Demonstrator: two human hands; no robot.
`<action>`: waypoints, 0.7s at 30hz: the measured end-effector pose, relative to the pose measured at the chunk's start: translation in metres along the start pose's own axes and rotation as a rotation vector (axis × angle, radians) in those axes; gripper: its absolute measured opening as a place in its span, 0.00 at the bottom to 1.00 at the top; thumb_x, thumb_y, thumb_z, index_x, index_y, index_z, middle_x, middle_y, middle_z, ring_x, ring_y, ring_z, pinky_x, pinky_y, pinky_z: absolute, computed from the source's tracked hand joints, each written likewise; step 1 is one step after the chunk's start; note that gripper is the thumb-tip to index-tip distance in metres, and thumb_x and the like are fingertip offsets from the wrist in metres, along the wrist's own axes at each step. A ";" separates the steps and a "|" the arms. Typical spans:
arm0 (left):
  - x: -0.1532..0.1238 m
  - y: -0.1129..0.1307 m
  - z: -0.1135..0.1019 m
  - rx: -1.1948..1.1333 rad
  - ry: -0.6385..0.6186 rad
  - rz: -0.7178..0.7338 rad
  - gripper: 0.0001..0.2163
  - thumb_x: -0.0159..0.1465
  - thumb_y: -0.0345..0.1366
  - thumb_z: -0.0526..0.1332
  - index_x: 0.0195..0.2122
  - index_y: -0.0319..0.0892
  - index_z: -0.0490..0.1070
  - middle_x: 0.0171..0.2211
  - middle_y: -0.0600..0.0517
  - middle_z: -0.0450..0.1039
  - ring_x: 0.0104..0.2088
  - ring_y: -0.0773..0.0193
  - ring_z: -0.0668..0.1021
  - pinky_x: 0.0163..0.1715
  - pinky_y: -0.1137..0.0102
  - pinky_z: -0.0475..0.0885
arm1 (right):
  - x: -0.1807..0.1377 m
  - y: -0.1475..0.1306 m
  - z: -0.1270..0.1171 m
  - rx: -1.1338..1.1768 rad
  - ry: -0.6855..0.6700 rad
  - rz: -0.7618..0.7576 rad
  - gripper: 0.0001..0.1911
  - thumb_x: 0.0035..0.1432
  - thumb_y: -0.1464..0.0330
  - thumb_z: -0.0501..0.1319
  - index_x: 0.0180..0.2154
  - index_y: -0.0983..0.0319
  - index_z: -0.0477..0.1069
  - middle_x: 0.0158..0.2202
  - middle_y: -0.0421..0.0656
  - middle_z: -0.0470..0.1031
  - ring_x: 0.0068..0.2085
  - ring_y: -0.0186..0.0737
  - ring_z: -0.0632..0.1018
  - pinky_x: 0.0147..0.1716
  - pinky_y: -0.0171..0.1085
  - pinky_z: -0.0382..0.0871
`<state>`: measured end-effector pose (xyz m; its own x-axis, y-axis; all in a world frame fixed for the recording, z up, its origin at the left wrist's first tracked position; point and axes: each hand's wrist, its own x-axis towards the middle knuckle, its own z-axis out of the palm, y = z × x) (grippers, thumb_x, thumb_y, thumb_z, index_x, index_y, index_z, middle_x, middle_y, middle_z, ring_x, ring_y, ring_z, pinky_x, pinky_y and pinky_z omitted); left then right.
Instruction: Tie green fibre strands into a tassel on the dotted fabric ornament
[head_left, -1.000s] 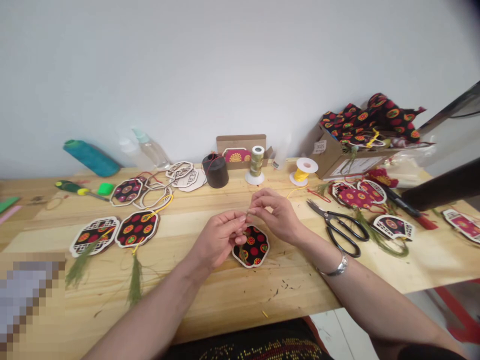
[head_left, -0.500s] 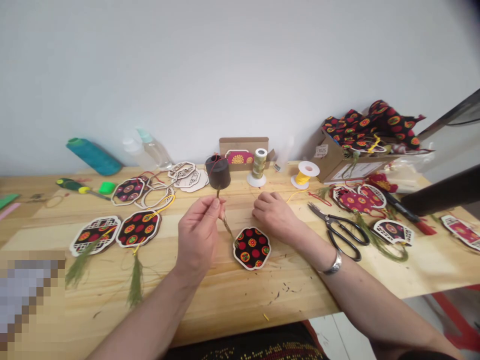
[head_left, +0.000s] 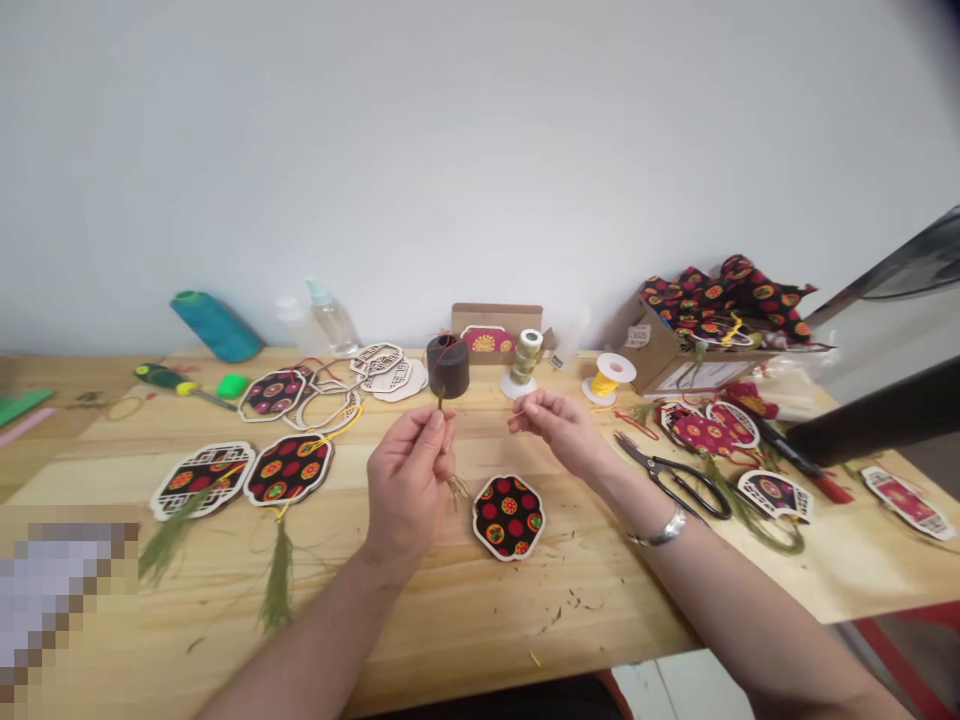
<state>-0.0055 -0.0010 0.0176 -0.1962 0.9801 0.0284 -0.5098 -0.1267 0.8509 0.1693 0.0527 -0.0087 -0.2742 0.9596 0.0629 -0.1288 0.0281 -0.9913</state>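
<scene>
My left hand (head_left: 409, 478) is closed in a pinch on the top of a small green tassel (head_left: 452, 470), whose fringe hangs below my fingers. My right hand (head_left: 561, 430) is raised a little to the right, its fingertips pinched on something too thin to make out. Between and below the two hands a black fabric ornament with red and yellow dots (head_left: 508, 515) lies flat on the wooden table (head_left: 480, 620). A dark thread spool (head_left: 448, 366) stands just behind my left hand.
Two finished ornaments with green tassels (head_left: 289, 468) lie at the left, with wooden frames (head_left: 386, 365) behind them. Black scissors (head_left: 675, 475) lie right of my right hand. Green (head_left: 529, 355) and yellow (head_left: 609, 375) spools, a cardboard box of fabric (head_left: 705, 330) and a teal cone (head_left: 214, 325) stand at the back.
The hands were together over the dotted ornament; my left hand lifted the green tassel away to the left, and my right hand rose from the table into a pinch.
</scene>
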 end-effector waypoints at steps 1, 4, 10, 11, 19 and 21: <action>0.000 0.000 0.000 -0.002 -0.004 -0.015 0.03 0.57 0.32 0.62 0.31 0.38 0.73 0.19 0.57 0.61 0.19 0.78 0.60 0.16 0.82 0.54 | 0.004 -0.005 -0.001 0.060 0.010 0.017 0.11 0.53 0.61 0.60 0.28 0.62 0.66 0.24 0.39 0.69 0.27 0.32 0.71 0.33 0.37 0.65; 0.000 -0.002 0.001 -0.002 -0.022 -0.083 0.04 0.56 0.33 0.63 0.31 0.39 0.73 0.19 0.57 0.60 0.18 0.78 0.59 0.16 0.82 0.53 | 0.021 -0.026 0.000 0.081 0.015 -0.001 0.12 0.51 0.62 0.62 0.25 0.63 0.64 0.20 0.36 0.65 0.22 0.28 0.66 0.27 0.33 0.62; 0.002 -0.008 -0.001 0.002 -0.003 -0.142 0.06 0.55 0.35 0.64 0.31 0.38 0.73 0.19 0.57 0.61 0.17 0.79 0.58 0.15 0.82 0.51 | 0.055 -0.081 0.009 -0.184 0.038 -0.004 0.09 0.53 0.70 0.60 0.23 0.64 0.65 0.19 0.37 0.66 0.18 0.24 0.62 0.18 0.30 0.54; 0.002 -0.009 -0.001 0.006 -0.004 -0.147 0.07 0.54 0.36 0.64 0.31 0.38 0.73 0.19 0.57 0.61 0.17 0.80 0.58 0.15 0.82 0.51 | 0.062 -0.089 0.010 -0.217 0.065 -0.018 0.09 0.54 0.72 0.60 0.23 0.65 0.65 0.17 0.36 0.65 0.18 0.24 0.62 0.18 0.29 0.54; 0.002 -0.008 0.002 0.017 -0.004 -0.172 0.08 0.52 0.36 0.66 0.30 0.37 0.73 0.19 0.58 0.61 0.15 0.80 0.57 0.14 0.81 0.50 | 0.083 -0.191 -0.021 -0.357 0.494 -0.324 0.12 0.57 0.76 0.54 0.22 0.67 0.64 0.16 0.32 0.61 0.16 0.20 0.62 0.20 0.27 0.54; 0.002 -0.009 0.002 0.012 -0.003 -0.190 0.08 0.52 0.36 0.66 0.30 0.37 0.73 0.19 0.58 0.62 0.15 0.80 0.57 0.14 0.80 0.50 | 0.060 -0.222 -0.024 -0.512 0.587 -0.558 0.08 0.54 0.76 0.57 0.24 0.68 0.68 0.17 0.34 0.64 0.18 0.23 0.65 0.20 0.29 0.56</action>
<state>-0.0001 0.0026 0.0109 -0.0945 0.9868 -0.1317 -0.5276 0.0625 0.8472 0.2046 0.1108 0.2122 0.2401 0.7543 0.6110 0.3744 0.5088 -0.7752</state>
